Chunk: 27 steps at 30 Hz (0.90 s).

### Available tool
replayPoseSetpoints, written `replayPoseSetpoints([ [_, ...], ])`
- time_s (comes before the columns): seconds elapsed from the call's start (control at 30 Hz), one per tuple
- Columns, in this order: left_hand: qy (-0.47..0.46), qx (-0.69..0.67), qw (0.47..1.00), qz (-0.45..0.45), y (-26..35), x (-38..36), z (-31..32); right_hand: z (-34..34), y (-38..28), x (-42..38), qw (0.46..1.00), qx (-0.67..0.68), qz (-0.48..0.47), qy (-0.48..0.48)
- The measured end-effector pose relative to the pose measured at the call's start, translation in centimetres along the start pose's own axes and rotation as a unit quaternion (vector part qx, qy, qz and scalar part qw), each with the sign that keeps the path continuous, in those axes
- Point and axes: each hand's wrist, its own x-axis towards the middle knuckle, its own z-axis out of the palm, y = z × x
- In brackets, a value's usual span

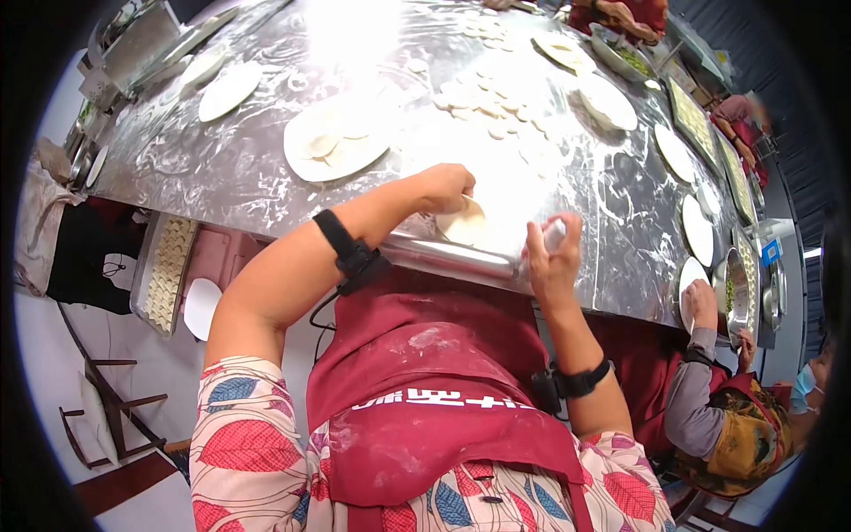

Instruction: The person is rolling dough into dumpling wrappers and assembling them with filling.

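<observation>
My left hand [448, 189] pinches the far edge of a round dough wrapper [462, 223], which lies at the floured front edge of the table. To its right, my right hand [555, 259] is closed around a short, pale rolling pin [554, 236]; only its end shows between my fingers. The pin is apart from the wrapper. Beyond my left hand stands a white plate [297, 133] with several wrappers on it. Farther back, a scatter of small dough pieces [496, 105] lies on the flour.
White plates [232, 91] stand around the table [213, 173]. At right, a co-worker's hand [702, 303] is by a plate, near a metal bowl of green filling [731, 293]. A tray of dumplings [168, 275] sits low at left. Another person [634, 18] works across the table.
</observation>
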Motion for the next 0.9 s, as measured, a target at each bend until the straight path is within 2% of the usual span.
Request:
replayPoseSetpoints([
  [0.03,-0.001,-0.023,0.999,-0.028,0.0,-0.2,-0.3,0.1,0.1,0.2,1.000,-0.007,-0.015,0.004],
  [0.13,-0.029,0.000,1.000,0.007,0.2,-1.0,-0.5,1.1,1.2,1.9,0.997,-0.036,-0.060,0.020],
  [0.27,0.030,0.047,0.998,0.001,0.8,0.1,-0.4,3.8,2.0,7.7,0.988,-0.101,-0.108,0.038],
  [0.3,0.008,0.055,0.998,0.001,1.0,0.3,-0.5,3.9,2.2,7.7,0.992,-0.085,-0.092,0.032],
  [0.4,-0.009,0.117,0.992,0.048,0.4,0.1,-0.1,1.7,1.9,4.1,0.987,-0.091,-0.131,0.036],
  [0.43,-0.004,0.096,0.994,0.050,0.1,-0.1,-0.2,1.1,1.7,2.6,0.991,-0.075,-0.110,0.033],
  [0.57,-0.051,-0.104,0.991,-0.066,-0.7,-1.2,-0.9,0.1,0.2,-0.4,0.999,-0.007,-0.044,0.018],
  [0.6,-0.051,-0.101,0.991,-0.075,-0.5,-1.5,-1.0,0.1,-0.1,-0.5,0.999,0.007,-0.035,0.013],
  [0.67,-0.047,-0.098,0.990,-0.092,-0.3,-1.9,-1.3,0.2,0.7,0.2,0.999,-0.003,-0.047,0.015],
  [0.77,0.016,-0.216,0.971,-0.100,-1.0,-2.0,-1.4,0.6,0.7,0.7,0.999,0.003,-0.048,0.012],
  [0.87,0.000,-0.279,0.952,-0.124,0.7,-2.2,-1.5,-0.1,0.5,-0.6,0.999,0.012,-0.049,0.008],
  [0.9,0.019,-0.171,0.982,-0.074,0.3,-1.6,-0.9,-0.2,0.1,-1.1,0.999,0.013,-0.049,0.008],
])
